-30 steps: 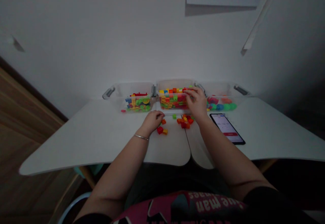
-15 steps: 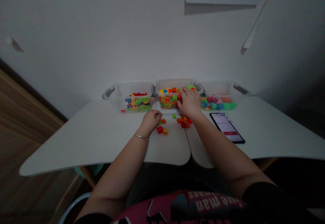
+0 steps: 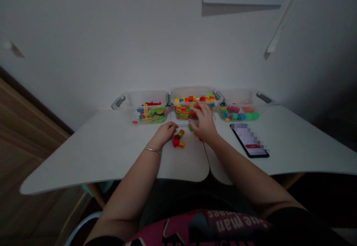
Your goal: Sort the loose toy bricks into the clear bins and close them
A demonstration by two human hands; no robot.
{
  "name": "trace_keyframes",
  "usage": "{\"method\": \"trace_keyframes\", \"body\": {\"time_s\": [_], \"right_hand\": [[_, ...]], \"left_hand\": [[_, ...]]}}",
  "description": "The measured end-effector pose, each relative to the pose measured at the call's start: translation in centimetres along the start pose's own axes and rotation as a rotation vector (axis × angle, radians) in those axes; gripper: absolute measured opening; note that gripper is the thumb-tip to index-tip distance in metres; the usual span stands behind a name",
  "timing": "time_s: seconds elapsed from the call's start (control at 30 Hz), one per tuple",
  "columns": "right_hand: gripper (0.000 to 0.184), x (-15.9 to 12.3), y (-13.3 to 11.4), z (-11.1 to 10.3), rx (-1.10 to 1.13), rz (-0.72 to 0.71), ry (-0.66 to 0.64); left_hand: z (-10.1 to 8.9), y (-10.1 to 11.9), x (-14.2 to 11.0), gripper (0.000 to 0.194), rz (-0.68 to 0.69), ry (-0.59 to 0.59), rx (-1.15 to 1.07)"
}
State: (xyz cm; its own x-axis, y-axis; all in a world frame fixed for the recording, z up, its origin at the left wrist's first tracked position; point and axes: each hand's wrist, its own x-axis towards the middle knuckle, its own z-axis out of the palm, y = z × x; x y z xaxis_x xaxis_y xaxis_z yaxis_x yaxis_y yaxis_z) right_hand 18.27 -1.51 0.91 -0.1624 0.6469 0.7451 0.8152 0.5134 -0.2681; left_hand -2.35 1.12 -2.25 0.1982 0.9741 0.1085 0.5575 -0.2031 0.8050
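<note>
My left hand [image 3: 165, 132] rests on the table with its fingers curled together; whatever may be in them is hidden. Right beside its fingertips lie toy building blocks: an orange and green piece [image 3: 181, 132], a red block [image 3: 175, 142] and a yellow-orange block [image 3: 181, 144]. My right hand [image 3: 205, 122] is held just in front of the middle bin, fingers apart, above a small pile of blocks that it mostly covers. A green block [image 3: 190, 127] shows by its thumb. The clear middle bin [image 3: 195, 90] is full of red, yellow, orange and green blocks.
A clear left bin [image 3: 147, 94] holds mixed colourful pieces, and a clear right bin [image 3: 237, 94] holds round ones. A phone [image 3: 249, 141] lies right of my right arm. One small red piece [image 3: 135, 122] sits before the left bin. A seam splits the white tabletop [image 3: 111, 149].
My right hand has come from over the middle bin down toward the table pile, its fingers spreading. My left hand has barely shifted; more of the orange and green piece beside it shows.
</note>
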Motion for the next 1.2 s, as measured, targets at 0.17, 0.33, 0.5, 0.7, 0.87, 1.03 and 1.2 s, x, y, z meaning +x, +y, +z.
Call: {"method": "trace_keyframes", "body": {"time_s": [0.17, 0.33, 0.5, 0.7, 0.87, 1.03, 1.2], "right_hand": [[0.036, -3.0, -1.9, 1.5, 0.118, -0.015, -0.124], [0.051, -4.3, -3.4, 2.1, 0.188, -0.029, -0.353], [0.037, -4.7, -4.1, 2.3, 0.203, -0.123, -0.432], [0.014, -4.6, -4.2, 2.6, 0.176, -0.161, -0.470], [0.011, -4.3, -3.4, 2.4, 0.138, -0.071, -0.462], [0.011, -3.9, -2.7, 2.0, 0.114, -0.014, -0.467], [0.014, -3.7, -2.3, 2.2, 0.103, -0.015, -0.450]], "left_hand": [[0.6, -0.3, 0.2, 0.018, -0.083, -0.040, -0.255], [0.7, 0.0, 0.1, 0.015, -0.070, 0.027, -0.335], [0.2, 0.3, -0.1, 0.016, 0.000, 0.115, -0.297], [0.2, 0.2, 0.0, 0.018, 0.045, 0.166, -0.215], [0.5, -0.4, 0.3, 0.020, 0.084, 0.177, -0.161], [0.4, -0.5, 0.5, 0.025, 0.131, 0.155, -0.099], [0.1, 0.3, 0.0, 0.025, 0.179, 0.119, 0.037]]}}
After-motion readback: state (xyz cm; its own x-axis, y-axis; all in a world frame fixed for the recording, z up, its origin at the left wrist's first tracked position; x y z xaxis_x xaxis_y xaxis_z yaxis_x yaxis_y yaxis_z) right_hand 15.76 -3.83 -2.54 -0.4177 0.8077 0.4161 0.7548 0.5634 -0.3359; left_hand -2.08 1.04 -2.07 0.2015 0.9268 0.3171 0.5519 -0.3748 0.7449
